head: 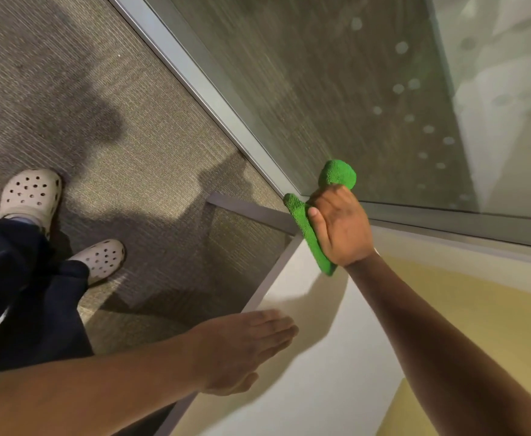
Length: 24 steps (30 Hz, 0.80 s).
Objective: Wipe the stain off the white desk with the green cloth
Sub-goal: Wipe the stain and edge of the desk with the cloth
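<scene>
My right hand (pixel 341 225) grips the bunched green cloth (pixel 336 176) at the far corner of the white desk (pixel 327 366). One end of the cloth sticks up against the glass, the other hangs below my palm. Nearer to me, my left hand (pixel 242 347) lies flat with its fingers together at the desk's left edge, holding nothing. I cannot make out a stain on the visible desk surface.
A glass partition (pixel 368 99) in a grey metal frame (pixel 195 80) runs along the desk's far side. To the left lies brown carpet (pixel 116 127), where my feet in pale clogs (pixel 31 193) stand. A yellowish band (pixel 478 309) covers the desk's right part.
</scene>
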Motion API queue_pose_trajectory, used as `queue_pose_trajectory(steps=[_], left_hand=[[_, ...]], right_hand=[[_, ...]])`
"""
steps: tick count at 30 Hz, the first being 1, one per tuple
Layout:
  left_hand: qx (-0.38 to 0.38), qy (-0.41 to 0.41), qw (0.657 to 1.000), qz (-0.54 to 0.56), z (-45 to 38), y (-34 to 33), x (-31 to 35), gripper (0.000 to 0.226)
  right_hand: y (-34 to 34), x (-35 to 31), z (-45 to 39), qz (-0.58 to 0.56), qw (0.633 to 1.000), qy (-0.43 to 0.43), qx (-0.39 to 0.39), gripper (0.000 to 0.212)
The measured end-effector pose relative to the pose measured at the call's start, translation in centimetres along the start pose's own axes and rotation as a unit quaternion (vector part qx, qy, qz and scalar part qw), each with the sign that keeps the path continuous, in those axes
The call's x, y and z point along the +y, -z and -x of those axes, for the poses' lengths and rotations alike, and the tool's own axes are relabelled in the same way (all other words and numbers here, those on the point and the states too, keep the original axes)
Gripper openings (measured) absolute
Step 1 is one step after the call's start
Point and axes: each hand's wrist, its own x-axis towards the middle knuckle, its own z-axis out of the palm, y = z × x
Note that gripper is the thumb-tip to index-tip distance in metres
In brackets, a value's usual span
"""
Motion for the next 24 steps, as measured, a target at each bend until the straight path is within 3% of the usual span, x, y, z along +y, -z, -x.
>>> queue_pose_trajectory(steps=[3, 6, 9, 11, 13, 16, 19, 21, 24], left_hand=[[-0.001, 0.009, 1.0, 0.002, 0.0, 0.1, 0.1, 0.082], [-0.012, 0.014, 1.0, 0.015, -0.1, 0.0, 0.2, 0.082], [-0.021, 0.011, 1.0, 0.017, -0.2, -0.2, 0.4, 0.082], [-0.032, 0.015, 0.999, 0.015, -0.1, -0.2, 0.3, 0.082], [-0.042, 0.007, 0.999, 0.016, 0.0, 0.0, 0.3, 0.081], [-0.062, -0.006, 0.998, 0.023, -0.2, 0.6, 0.0, 0.08], [-0.089, -0.002, 0.995, 0.05, -0.6, 1.0, -0.2, 0.08], [-0.102, -0.006, 0.993, 0.058, -0.7, 1.0, -0.3, 0.08], [-0.108, -0.001, 0.991, 0.079, -0.7, 0.6, -0.1, 0.08]], right_hand=[[-0.7, -2.0, 2.0, 0.022, 1.0, 0.001, 0.002, 0.042], [-1.6, -4.4, 5.2, 0.016, 0.994, 0.096, -0.041, 0.048], [-1.0, -2.6, 3.9, 0.059, 0.983, 0.163, -0.058, 0.06], [-0.5, -0.1, 1.8, 0.068, 0.988, 0.125, -0.062, 0.063], [0.6, 1.6, 0.0, 0.05, 0.995, 0.049, -0.078, 0.06], [0.4, 0.5, 0.3, 0.025, 0.999, -0.024, -0.041, 0.046], [-1.0, -4.5, 3.2, -0.067, 0.995, 0.055, -0.056, 0.018], [-2.1, -6.7, 5.6, -0.041, 0.985, 0.136, -0.094, 0.041], [-1.9, -4.7, 5.1, 0.052, 0.971, 0.211, -0.098, 0.069]])
